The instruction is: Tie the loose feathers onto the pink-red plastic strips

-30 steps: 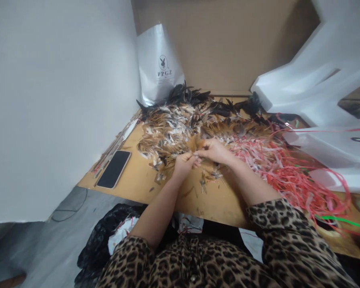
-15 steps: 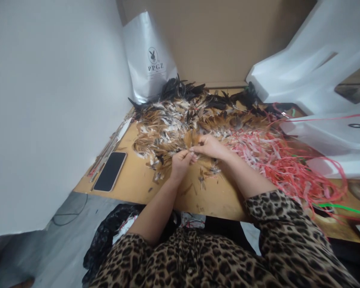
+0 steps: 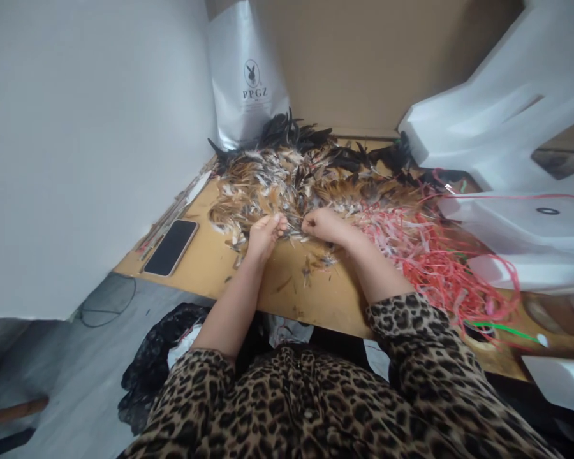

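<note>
Head view: from where I stand, the left hand's [image 3: 266, 234] fingers are curled in, thumb drawn against them, with a golden tuft [image 3: 270, 203] just beyond at twelve o'clock; I can't tell whether they pinch it. The right hand [image 3: 326, 226] is bent into a loose fist, knuckles up, and what it might hold I can't see. A narrow gap of feather pile parts the two. That heap of brown and white feathers [image 3: 277, 167] lies right under and past the fingertips toward twelve, black plumes [image 3: 287, 132] along its far side. Toward six, a strip of yellow table [image 3: 320, 299] with a few loose bits gives the wrists some room before its near edge. Pink ribbons [image 3: 435, 261] crowd the right forearm at three. A phone [image 3: 171, 247] lies at nine, well apart, close to the left edge. A silver bag [image 3: 249, 83] stands at eleven beside the white wall [image 3: 90, 146].
</note>
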Tool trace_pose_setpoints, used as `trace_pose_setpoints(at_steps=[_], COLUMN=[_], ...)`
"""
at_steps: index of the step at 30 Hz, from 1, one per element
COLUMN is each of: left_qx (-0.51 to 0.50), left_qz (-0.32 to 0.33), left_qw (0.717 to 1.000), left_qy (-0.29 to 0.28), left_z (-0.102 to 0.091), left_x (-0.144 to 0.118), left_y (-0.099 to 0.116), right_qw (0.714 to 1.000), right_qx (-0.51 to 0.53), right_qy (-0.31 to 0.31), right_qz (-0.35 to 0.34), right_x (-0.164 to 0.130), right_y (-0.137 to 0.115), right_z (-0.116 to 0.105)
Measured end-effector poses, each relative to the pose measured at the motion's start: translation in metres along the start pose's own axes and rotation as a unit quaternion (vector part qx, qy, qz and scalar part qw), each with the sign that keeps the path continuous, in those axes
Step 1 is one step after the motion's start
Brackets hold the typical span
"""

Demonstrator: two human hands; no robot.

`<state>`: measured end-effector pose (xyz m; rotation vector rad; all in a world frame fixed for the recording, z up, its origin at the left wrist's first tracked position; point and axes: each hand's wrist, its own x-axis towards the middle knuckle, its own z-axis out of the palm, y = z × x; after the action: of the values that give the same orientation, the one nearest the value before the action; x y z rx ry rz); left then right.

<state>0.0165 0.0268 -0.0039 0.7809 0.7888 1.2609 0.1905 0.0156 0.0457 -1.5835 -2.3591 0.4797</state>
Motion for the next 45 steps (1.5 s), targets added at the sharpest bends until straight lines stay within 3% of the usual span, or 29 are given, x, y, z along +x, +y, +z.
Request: trace_pose_setpoints(at_steps=[5,13,16,19,21,24,26,29,32,39,45], left_qx=[-0.009,-0.030,-0.044,-0.070,-0.088,-0.091,-0.075,-0.059,-0.062,-0.051,0.004], left_qz=[-0.001,0.003,0.011,0.011,0.010,-0.005,-0.039,-0.076,-0.076,-0.075,-0.045], left_qw=[1.000,1.000,0.999,0.997,0.995,0.995,0.996,0.995,0.995,0.996,0.999], left_qy=[-0.002,0.000,0.019,0.033,0.041,0.044,0.031,0.000,-0.004,-0.007,0.010], left_z=[-0.001,-0.002,-0.003,-0.006,-0.007,-0.007,-0.005,0.000,0.003,0.001,0.001], left_x=[0.000,0.001,0.001,0.002,0.001,-0.002,-0.006,-0.010,-0.012,-0.012,-0.012], left_y=[-0.001,-0.002,0.002,0.007,0.007,0.005,0.001,-0.004,-0.006,-0.008,-0.011], right_qw=[0.999,0.992,0.994,0.987,0.959,0.884,0.842,0.818,0.828,0.898,0.905], right_qx=[-0.036,-0.106,-0.049,0.108,0.249,0.437,0.512,0.550,0.540,0.414,0.401], right_qy=[-0.001,0.038,0.087,0.112,0.111,0.117,0.131,0.141,0.132,0.141,0.120], right_qz=[-0.014,0.054,0.038,0.042,0.074,0.115,0.110,0.090,0.077,0.053,0.081], right_x=[0.004,0.006,0.008,0.011,0.013,0.015,0.016,0.015,0.014,0.014,0.015], right_y=[-0.011,-0.028,-0.022,-0.010,-0.003,-0.001,-0.005,-0.013,-0.019,-0.018,-0.015], right_z=[0.013,0.040,0.043,0.042,0.040,0.039,0.039,0.041,0.043,0.044,0.042])
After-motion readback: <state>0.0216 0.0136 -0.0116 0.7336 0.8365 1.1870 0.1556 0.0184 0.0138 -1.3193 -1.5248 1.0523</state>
